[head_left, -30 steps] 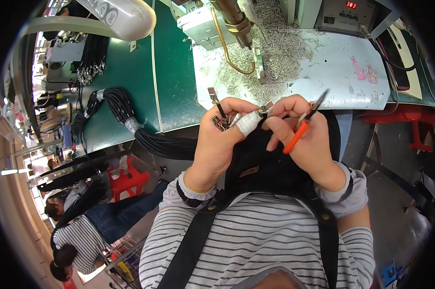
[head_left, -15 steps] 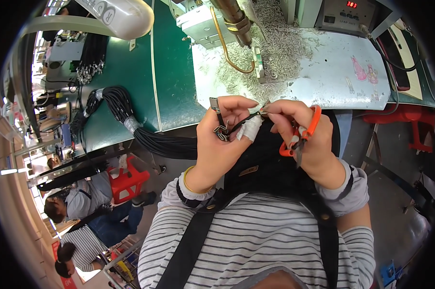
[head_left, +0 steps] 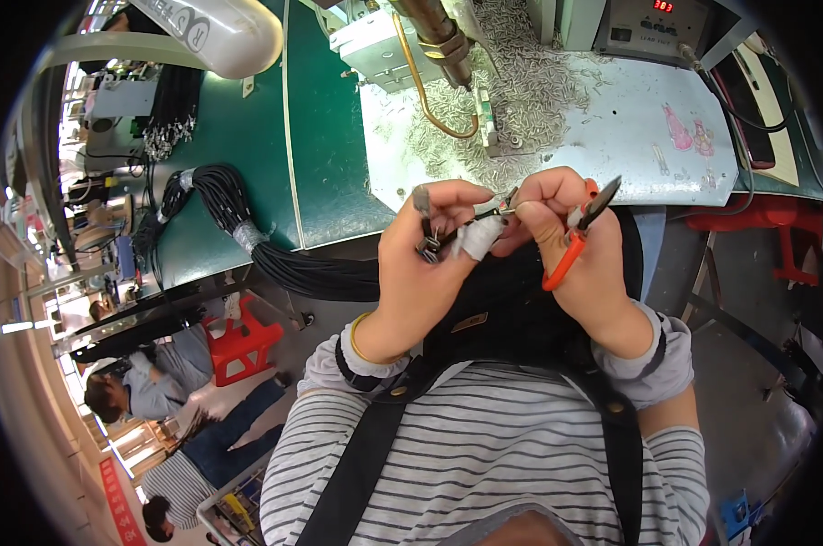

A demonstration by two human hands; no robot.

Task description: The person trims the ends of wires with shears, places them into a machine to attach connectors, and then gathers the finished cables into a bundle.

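Left hand (head_left: 421, 278), fingers curled, holds black cables (head_left: 432, 244) at nine o'clock from the right hand (head_left: 598, 282). Right thumb and forefinger pinch one cable's tip, with orange-handled cutters (head_left: 568, 259) also carried in that hand

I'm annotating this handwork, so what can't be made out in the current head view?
In the head view:
Small part between the left hand and right hand: mostly covered by them; details too small.
Orange-handled scissors: partly hidden by the right hand.
Black cable bundle: continuation hidden behind the left hand.
White round-ended tube: cut off by the upper edge.
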